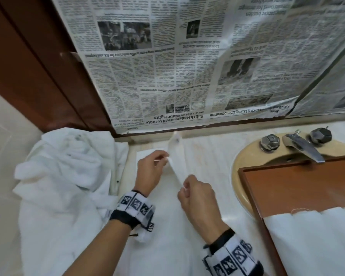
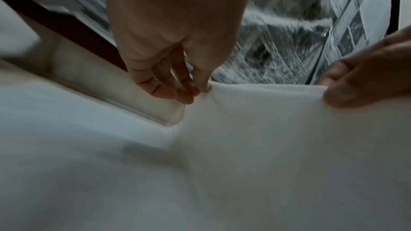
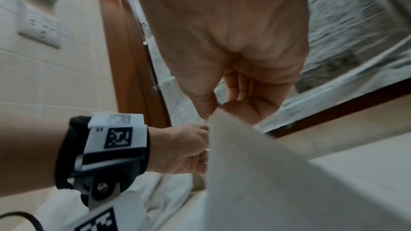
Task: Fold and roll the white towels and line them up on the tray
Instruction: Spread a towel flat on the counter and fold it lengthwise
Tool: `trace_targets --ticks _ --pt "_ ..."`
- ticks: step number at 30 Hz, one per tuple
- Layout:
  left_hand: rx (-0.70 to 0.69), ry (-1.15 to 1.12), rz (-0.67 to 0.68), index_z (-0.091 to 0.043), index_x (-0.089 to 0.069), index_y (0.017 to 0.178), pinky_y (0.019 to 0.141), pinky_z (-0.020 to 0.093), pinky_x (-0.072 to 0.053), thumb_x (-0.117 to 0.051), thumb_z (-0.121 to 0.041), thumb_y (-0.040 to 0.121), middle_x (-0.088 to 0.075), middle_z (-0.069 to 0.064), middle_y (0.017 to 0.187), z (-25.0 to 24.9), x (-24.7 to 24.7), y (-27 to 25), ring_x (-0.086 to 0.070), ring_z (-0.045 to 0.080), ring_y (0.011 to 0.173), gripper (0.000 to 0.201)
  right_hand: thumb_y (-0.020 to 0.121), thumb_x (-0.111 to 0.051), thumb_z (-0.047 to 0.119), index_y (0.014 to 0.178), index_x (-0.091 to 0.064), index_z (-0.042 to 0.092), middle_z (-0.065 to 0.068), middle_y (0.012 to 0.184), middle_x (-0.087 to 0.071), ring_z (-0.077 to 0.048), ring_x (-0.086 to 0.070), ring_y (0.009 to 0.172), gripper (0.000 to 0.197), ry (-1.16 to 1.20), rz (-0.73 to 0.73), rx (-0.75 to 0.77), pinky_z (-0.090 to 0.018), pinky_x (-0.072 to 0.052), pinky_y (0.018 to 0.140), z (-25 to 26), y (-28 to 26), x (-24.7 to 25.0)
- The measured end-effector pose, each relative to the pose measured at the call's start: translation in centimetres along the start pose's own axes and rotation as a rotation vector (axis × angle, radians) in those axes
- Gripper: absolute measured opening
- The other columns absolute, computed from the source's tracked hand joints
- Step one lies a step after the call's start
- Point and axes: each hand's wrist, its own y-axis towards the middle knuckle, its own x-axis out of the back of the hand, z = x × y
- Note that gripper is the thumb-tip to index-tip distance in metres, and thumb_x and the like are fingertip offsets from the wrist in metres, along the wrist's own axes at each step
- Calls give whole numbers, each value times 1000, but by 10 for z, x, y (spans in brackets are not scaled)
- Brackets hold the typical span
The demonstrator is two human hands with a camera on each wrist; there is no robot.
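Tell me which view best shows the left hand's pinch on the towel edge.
Left wrist view: the left hand pinches the towel edge with its fingers close-up. Head view shows the pinch smaller, from above. Right wrist view: the lifted towel hides the fingers.

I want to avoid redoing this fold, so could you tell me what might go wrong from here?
1. The left hand and right hand only pinch the white towel's lifted edge; it could slip and fold unevenly.
2. The rumpled pile of white towels lies right beside it and might get caught in the fold.
3. The brown wooden tray sits over the beige sink basin; a nudge might shift it.
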Motion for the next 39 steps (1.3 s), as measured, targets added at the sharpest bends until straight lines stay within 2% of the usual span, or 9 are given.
trace_targets --ticks 6,11,15,18,24,27,30,35,39 --pt "299 158 6 -31 -71 88 93 42 -54 -67 -9 85 -74 -9 93 78 41 -19 -68 12 92 22 99 -43 16 106 -51 8 -16 104 -64 -33 -61 88 14 -143 269 -2 -33 -35 61 26 16 -94" --pt "378 154 -7 -24 -70 99 96 35 -51 -61 -14 90 -71 -10 96 79 46 -17 -66 14 95 16 97 -43 14 89 -40 13 -12 89 -58 -26 -46 72 8 -121 305 -2 -25 -17 46 20 12 -122" --pt "439 62 -46 -22 -65 102 84 24 -51 -73 -28 86 -68 -8 91 78 46 -22 -65 10 87 19 98 -44 19 94 -46 12 -9 89 -59 -24 -46 72 8 -97 250 53 -24 -20 46 30 11 -122" --pt "423 58 -57 -19 -61 102 73 16 -49 -73 -12 84 -66 -2 89 79 43 -25 -64 15 79 23 100 -43 21 106 -52 9 -12 100 -64 -30 -56 82 16 -110 245 89 -33 -27 55 40 10 -128" --pt "422 194 -140 -11 -64 104 74 18 -37 -63 -7 88 -65 -2 90 73 44 -22 -58 14 81 16 99 -43 19 106 -52 9 -13 102 -64 -33 -59 89 16 -109 279 100 -35 -36 64 41 5 -139" --pt "440 277 -129 -7 -64 106 76 17 -35 -59 -12 94 -64 0 88 74 42 -21 -57 16 84 14 96 -47 19 112 -56 8 -16 107 -65 -35 -61 93 21 -66 402 86 -40 -51 75 34 5 -142" --pt "431 361 -72 -4 -63 110 78 24 -39 -57 -14 96 -66 4 90 77 41 -17 -61 23 89 18 95 -52 23 125 -58 11 -13 113 -64 -31 -61 100 33 -32 524 95 -38 -52 84 25 7 -133" --pt "362 550 -45 0 -57 117 86 35 -45 -51 -8 98 -63 17 111 83 38 -20 -58 32 106 22 98 -50 23 113 -63 8 -8 108 -63 -23 -55 97 25 23 322 255 -34 -44 83 -6 27 -104" --pt "233 612 -90 1 -55 121 93 38 -45 -50 0 95 -56 20 118 91 36 -22 -56 35 109 26 94 -39 28 115 -65 6 -10 117 -65 -32 -60 107 40 -174 72 344 -43 -51 84 -46 69 -93"
